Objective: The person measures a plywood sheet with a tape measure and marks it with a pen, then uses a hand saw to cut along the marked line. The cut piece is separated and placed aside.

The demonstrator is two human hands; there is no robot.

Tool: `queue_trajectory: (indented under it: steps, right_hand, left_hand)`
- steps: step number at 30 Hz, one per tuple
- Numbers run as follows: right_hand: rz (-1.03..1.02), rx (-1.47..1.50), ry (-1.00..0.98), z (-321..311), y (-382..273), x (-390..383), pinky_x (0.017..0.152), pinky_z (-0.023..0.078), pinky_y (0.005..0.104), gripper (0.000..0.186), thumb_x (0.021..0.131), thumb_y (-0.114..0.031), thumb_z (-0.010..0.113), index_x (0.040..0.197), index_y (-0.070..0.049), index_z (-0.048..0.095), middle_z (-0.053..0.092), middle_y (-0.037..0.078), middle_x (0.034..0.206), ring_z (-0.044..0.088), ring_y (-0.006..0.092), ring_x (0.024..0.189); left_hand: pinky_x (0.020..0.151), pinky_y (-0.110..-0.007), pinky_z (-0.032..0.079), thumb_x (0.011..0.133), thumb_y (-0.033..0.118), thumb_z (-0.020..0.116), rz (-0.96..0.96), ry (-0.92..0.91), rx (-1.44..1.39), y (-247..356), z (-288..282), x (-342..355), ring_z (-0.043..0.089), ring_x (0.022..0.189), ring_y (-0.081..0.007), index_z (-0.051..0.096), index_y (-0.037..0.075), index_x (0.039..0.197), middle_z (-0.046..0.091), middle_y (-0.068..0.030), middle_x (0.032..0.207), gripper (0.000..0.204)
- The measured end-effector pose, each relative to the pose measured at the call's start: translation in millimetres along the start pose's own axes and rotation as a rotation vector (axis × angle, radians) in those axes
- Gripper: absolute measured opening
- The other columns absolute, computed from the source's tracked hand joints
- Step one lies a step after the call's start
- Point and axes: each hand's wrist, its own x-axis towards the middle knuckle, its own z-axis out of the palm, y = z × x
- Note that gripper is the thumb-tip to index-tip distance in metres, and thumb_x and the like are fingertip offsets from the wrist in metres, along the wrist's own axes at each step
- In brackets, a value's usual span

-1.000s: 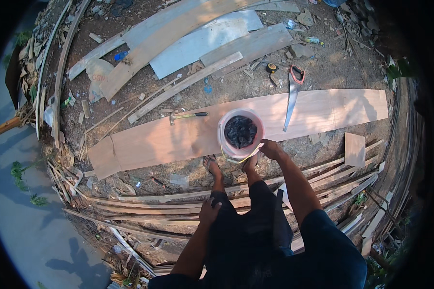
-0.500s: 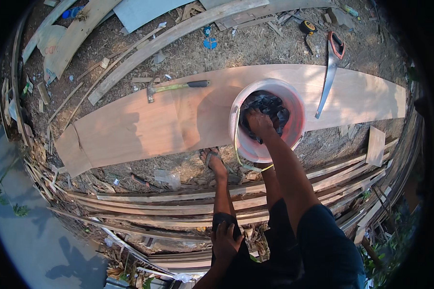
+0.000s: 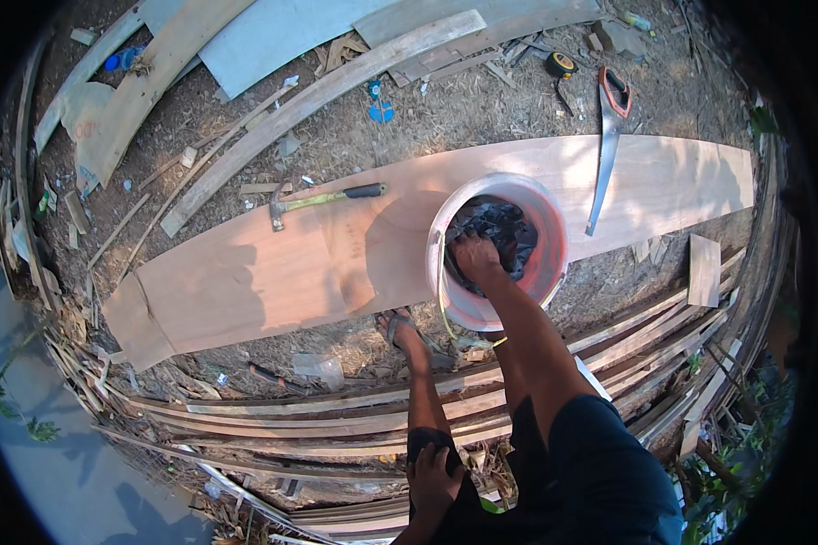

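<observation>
A pale pinkish bucket (image 3: 549,247) stands on a long thin plywood sheet (image 3: 668,182). My right hand (image 3: 475,257) reaches down inside it, against a crumpled black plastic bag (image 3: 511,229). The fingertips are hidden there, so what they grip does not show. Well below, my left hand (image 3: 433,480) rests on my left knee with its fingers apart, holding nothing. A claw hammer (image 3: 332,197) with a green and black handle lies on the sheet, left of the bucket. To the right, a handsaw (image 3: 603,159) with an orange and black handle lies partly across the sheet's far edge.
Beyond the sheet, a tape measure (image 3: 561,64) lies on the littered ground. A long curved-looking plank (image 3: 327,113) and grey boards (image 3: 282,41) lie at the far left. Stacked wooden strips (image 3: 336,422) run across the near side, by my sandalled foot (image 3: 398,327). Water-like grey surface (image 3: 73,445) borders the lower left.
My right hand has shifted slightly left and lower within the bucket. My left hand stays on the knee. The whole scene sits a little differently as the view tilts.
</observation>
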Motion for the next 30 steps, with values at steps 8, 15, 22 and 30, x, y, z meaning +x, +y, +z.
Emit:
queue_trajectory:
  steps: [8,15,22,30]
  right_hand:
    - [0.067,0.040,0.076,20.7,-1.1,5.6,0.078,0.058,0.0401,0.023,0.091,-0.015,0.046,0.098,-0.008,0.067,0.068,0.013,0.105,0.067,0.0317,0.099]
    - [0.133,0.339,0.208,8.4,12.5,-12.1,0.077,0.057,0.0439,0.012,0.085,-0.014,0.057,0.091,-0.007,0.065,0.070,0.017,0.090,0.070,0.0350,0.086]
    - [0.436,1.112,0.242,-13.5,47.0,-76.8,0.067,0.053,0.0336,0.022,0.079,-0.018,0.072,0.097,-0.006,0.068,0.069,0.009,0.079,0.067,0.0193,0.071]
    - [0.471,1.842,0.069,-57.0,55.8,-123.8,0.054,0.048,0.0218,0.010,0.085,-0.007,0.071,0.093,-0.003,0.066,0.064,0.000,0.076,0.058,0.0073,0.062]
  left_hand:
    - [0.105,-0.054,0.036,0.079,0.039,0.073,0.047,0.072,-0.043,-1.9,3.7,-1.2,0.049,0.129,-0.0313,0.061,0.015,0.124,0.054,-0.0142,0.135,0.052]
    - [0.106,-0.054,0.036,0.081,0.040,0.071,0.033,0.061,-0.039,0.8,2.3,-1.6,0.048,0.129,-0.0315,0.061,0.015,0.124,0.054,-0.0134,0.135,0.051]
    - [0.109,-0.051,0.033,0.083,0.043,0.069,-0.006,0.021,-0.065,3.1,-5.8,-0.4,0.046,0.131,-0.0292,0.060,0.015,0.126,0.054,-0.0122,0.136,0.053]
    - [0.089,-0.044,0.050,0.086,0.032,0.070,0.108,0.101,-0.372,1.5,-18.2,26.9,0.064,0.106,-0.0300,0.063,0.007,0.121,0.063,-0.0150,0.119,0.044]
